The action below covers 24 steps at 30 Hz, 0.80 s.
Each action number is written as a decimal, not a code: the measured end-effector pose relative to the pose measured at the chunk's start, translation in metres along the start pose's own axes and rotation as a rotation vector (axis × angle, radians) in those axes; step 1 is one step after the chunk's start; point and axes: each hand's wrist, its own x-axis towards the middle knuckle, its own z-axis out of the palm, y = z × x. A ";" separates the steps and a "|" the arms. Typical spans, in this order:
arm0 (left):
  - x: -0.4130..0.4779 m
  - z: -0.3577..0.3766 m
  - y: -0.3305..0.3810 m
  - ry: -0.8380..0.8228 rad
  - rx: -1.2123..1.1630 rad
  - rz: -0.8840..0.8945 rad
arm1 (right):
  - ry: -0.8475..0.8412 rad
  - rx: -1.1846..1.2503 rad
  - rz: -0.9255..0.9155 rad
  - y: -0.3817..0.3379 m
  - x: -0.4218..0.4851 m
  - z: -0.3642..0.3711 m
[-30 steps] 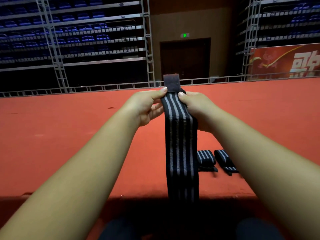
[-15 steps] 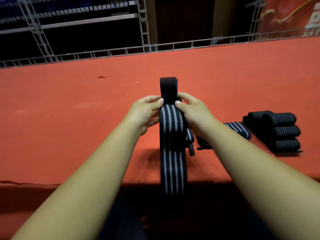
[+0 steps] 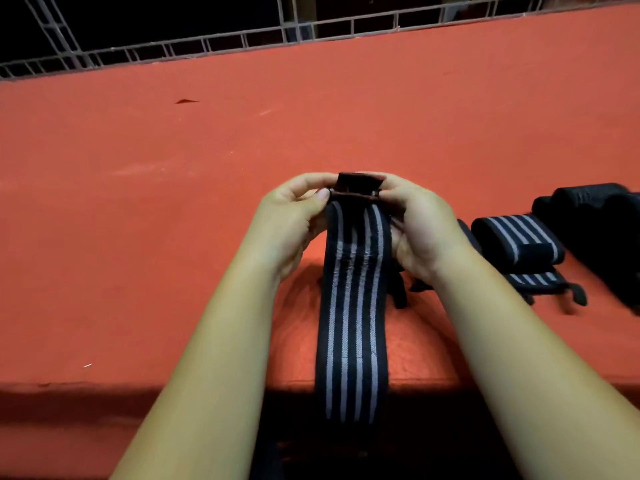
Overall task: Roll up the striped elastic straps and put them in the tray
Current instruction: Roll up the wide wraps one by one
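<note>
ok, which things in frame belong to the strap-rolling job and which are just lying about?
Job:
- left hand and right hand, both pinching the top end of the striped strap
- rolled strap on the right
- second strap just in front of it
- dark rolls at the right edge, blurred
No tray is clearly visible.

Not the job:
- red surface
- metal railing behind it

Centre — strap (image 3: 351, 306), top end pinched between left hand (image 3: 291, 220) and right hand (image 3: 419, 230) above the platform (image 3: 173, 202), its length hanging past the platform's near edge. Right of the right hand, on the platform — rolled strap (image 3: 517, 239); further right, heap of rolls (image 3: 595, 216). Behind the platform: railing (image 3: 242, 39).
</note>
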 end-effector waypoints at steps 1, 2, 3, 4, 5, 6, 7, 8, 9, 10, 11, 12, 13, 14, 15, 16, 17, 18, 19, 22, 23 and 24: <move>0.001 -0.001 -0.004 -0.001 0.010 0.006 | -0.025 0.048 0.026 0.001 0.000 -0.002; 0.002 -0.002 -0.007 -0.008 0.022 0.010 | -0.046 0.066 0.039 0.003 0.000 -0.004; 0.002 -0.003 -0.009 -0.019 0.029 0.011 | -0.060 0.049 0.037 0.006 0.002 -0.005; 0.002 -0.004 -0.010 -0.030 0.031 0.009 | -0.054 -0.004 0.014 0.008 0.004 -0.007; 0.002 -0.005 -0.009 -0.038 0.032 0.007 | -0.051 -0.060 -0.013 0.010 0.005 -0.006; 0.002 -0.006 -0.008 -0.043 0.027 0.007 | -0.045 -0.103 -0.037 0.013 0.008 -0.006; 0.002 -0.007 -0.007 -0.043 0.016 0.010 | -0.048 -0.121 -0.051 0.014 0.010 -0.004; 0.002 -0.008 -0.006 -0.040 -0.003 0.015 | -0.046 -0.134 -0.063 0.015 0.011 -0.003; 0.002 -0.009 -0.005 -0.030 -0.018 0.021 | -0.048 -0.146 -0.074 0.017 0.012 -0.002; 0.002 -0.010 -0.005 -0.018 -0.027 0.025 | -0.054 -0.167 -0.090 0.019 0.014 -0.001; 0.002 -0.011 -0.005 -0.005 -0.031 0.026 | -0.063 -0.189 -0.104 0.021 0.014 -0.001; 0.001 -0.012 -0.006 0.007 -0.035 0.025 | -0.072 -0.216 -0.116 0.023 0.014 -0.001; 0.002 -0.014 -0.006 0.019 -0.040 0.024 | -0.079 -0.242 -0.125 0.025 0.014 -0.001; 0.003 -0.015 -0.007 0.031 -0.048 0.023 | -0.080 -0.258 -0.132 0.027 0.014 -0.001; 0.004 -0.016 -0.007 0.039 -0.063 0.019 | -0.076 -0.259 -0.141 0.027 0.014 -0.002; 0.005 -0.018 -0.008 0.040 -0.081 0.009 | -0.065 -0.251 -0.152 0.027 0.015 -0.002; 0.005 -0.019 -0.007 0.028 -0.094 -0.010 | -0.052 -0.238 -0.167 0.026 0.015 -0.002; 0.004 -0.019 -0.006 0.003 -0.095 -0.038 | -0.040 -0.228 -0.183 0.025 0.015 -0.002; 0.003 -0.019 -0.006 -0.031 -0.078 -0.072 | -0.034 -0.216 -0.197 0.024 0.014 -0.002; -0.004 -0.018 -0.008 -0.155 0.060 -0.120 | -0.029 -0.230 -0.235 0.022 0.013 -0.002; -0.006 -0.017 -0.009 -0.180 0.115 -0.106 | -0.023 -0.242 -0.249 0.023 0.013 -0.003; -0.007 -0.015 -0.011 -0.190 0.164 -0.087 | -0.016 -0.252 -0.261 0.024 0.012 -0.003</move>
